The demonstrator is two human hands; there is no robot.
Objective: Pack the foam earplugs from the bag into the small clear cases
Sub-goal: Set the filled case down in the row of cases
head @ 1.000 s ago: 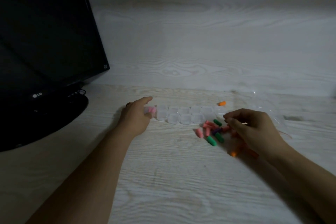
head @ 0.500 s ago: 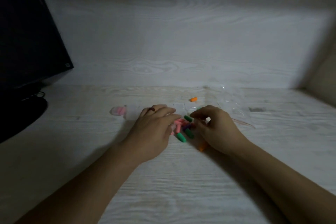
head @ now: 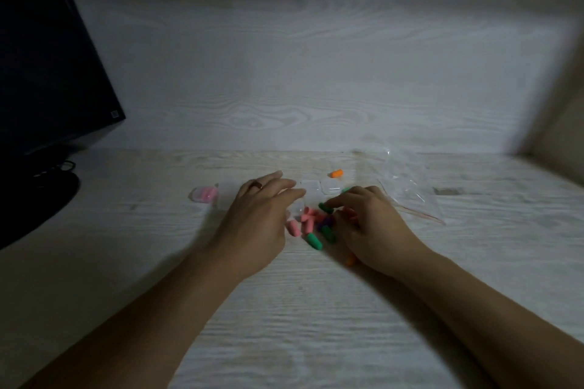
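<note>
Loose foam earplugs, pink, green and purple, lie in a small pile on the desk between my hands. My right hand is curled over the pile's right side, and its fingertips pinch a green earplug. My left hand lies with its fingers stretched out over the left end of the row of small clear cases, hiding several of them. One clear case with pink earplugs inside sits apart to the left. A lone orange earplug lies behind the row.
The clear plastic bag lies flat to the right of the cases. A black monitor on its round base fills the left side. A wood-grain wall closes the back. Another orange earplug peeks from under my right wrist.
My left hand let go of the case with pink earplugs and moved right to the row of cases. My right hand closed in on the pile. The view swung to the right.
</note>
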